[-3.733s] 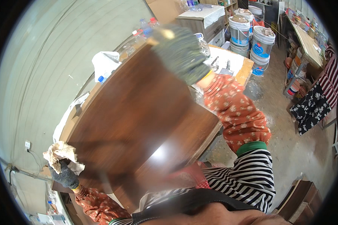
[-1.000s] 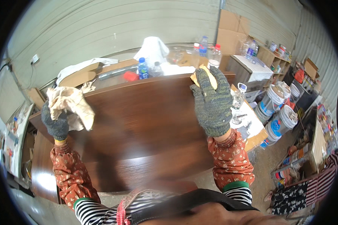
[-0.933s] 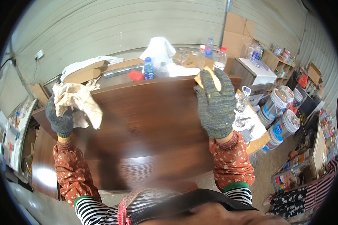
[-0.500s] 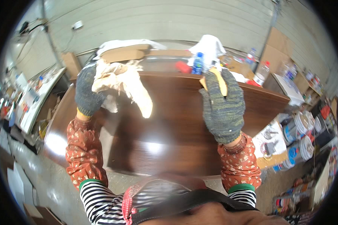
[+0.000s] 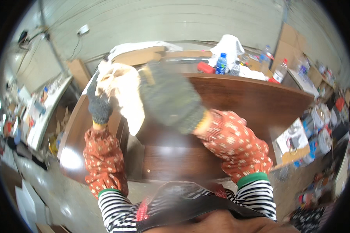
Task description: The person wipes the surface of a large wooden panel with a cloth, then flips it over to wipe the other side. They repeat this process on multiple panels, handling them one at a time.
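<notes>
My left hand (image 5: pixel 99 104), in a dark grey knit glove, grips a crumpled cream cloth (image 5: pixel 124 87) that hangs down over the left part of a dark brown wood-grain furniture piece (image 5: pixel 175 161). Right beside the cloth is my right hand (image 5: pixel 169 99), in a grey-green glove and smeared by motion. A small yellow-tan piece (image 5: pixel 148 75) shows at its fingers; its kind is not clear. Whether the right glove touches the cloth, I cannot tell.
Behind the furniture's raised back panel stand a blue-labelled bottle (image 5: pixel 221 64), a red object (image 5: pixel 206 68) and a white cloth (image 5: pixel 227 48). Cardboard (image 5: pixel 140 57) lies at the back left. Buckets (image 5: pixel 319 116) stand on the right, a cluttered bench (image 5: pixel 46 106) on the left.
My right hand has swung left from the right side of the panel to beside the cream cloth. My left hand still holds the cloth. The view has shifted slightly.
</notes>
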A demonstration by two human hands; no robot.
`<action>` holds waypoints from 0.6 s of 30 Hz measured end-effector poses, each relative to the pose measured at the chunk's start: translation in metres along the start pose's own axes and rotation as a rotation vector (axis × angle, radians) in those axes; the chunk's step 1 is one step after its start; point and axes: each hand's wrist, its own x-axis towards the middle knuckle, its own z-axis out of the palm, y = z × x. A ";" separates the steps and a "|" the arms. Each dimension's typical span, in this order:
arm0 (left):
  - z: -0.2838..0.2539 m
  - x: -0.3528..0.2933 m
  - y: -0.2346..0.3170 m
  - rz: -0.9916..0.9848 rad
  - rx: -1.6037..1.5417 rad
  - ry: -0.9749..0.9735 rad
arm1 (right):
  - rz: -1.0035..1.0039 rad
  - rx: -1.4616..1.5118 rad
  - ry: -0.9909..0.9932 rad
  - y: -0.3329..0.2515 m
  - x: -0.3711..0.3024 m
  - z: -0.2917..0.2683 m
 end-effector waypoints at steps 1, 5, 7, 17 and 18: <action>0.003 -0.003 -0.005 0.016 -0.042 0.114 | 0.002 0.041 0.090 -0.012 0.012 0.010; 0.006 -0.010 -0.011 0.291 -0.213 0.082 | 0.172 0.304 0.182 -0.037 0.031 0.025; 0.007 -0.009 -0.002 0.165 -0.087 0.077 | 0.157 0.176 0.074 -0.033 0.020 0.018; 0.029 0.019 0.090 0.297 0.300 -0.221 | 0.254 -0.332 0.028 0.096 -0.131 -0.140; 0.038 0.021 0.102 0.357 0.339 -0.261 | 0.350 -0.464 -0.005 0.106 -0.146 -0.160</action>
